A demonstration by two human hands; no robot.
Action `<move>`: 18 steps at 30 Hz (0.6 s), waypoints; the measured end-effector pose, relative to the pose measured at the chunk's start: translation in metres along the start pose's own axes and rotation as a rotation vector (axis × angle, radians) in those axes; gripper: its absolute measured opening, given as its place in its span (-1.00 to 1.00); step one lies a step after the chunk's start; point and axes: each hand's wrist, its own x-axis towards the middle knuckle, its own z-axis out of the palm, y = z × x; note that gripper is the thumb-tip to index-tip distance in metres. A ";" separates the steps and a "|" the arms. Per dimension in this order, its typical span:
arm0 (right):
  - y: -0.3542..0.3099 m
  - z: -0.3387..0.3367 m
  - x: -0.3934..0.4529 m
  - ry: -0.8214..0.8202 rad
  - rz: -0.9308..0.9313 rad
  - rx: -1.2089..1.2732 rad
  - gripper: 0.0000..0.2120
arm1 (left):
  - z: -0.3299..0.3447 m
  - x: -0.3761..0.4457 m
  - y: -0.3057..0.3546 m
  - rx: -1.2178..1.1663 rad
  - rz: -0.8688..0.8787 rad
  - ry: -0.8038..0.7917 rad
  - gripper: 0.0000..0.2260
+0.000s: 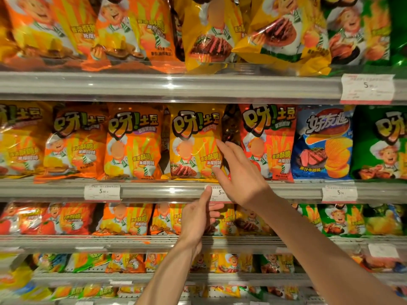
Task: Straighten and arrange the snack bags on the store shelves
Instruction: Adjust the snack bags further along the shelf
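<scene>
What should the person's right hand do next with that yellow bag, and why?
Probably nudge the yellow bag square. The right hand is open at its right edge, and a dark bag sits turned sideways in the gap beside the red bag.

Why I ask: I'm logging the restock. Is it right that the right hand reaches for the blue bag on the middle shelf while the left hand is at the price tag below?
Not quite. In the head view the right hand reaches the yellow bag, not the blue bag further right. The left hand is at the price tag, as you said.
</scene>
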 end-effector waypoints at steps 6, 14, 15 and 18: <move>-0.005 -0.005 0.038 -0.182 0.067 0.001 -0.32 | -0.002 -0.001 0.002 0.021 0.016 -0.011 -0.62; 0.004 0.002 0.036 -0.169 0.030 -0.020 -0.30 | -0.003 0.003 0.001 0.046 0.006 -0.017 -0.56; 0.005 0.002 0.037 -0.171 0.028 -0.018 -0.31 | -0.004 0.004 0.001 0.043 0.006 -0.020 -0.56; 0.007 0.000 0.037 -0.189 0.029 -0.019 -0.32 | -0.005 0.005 0.000 0.059 0.011 -0.024 -0.54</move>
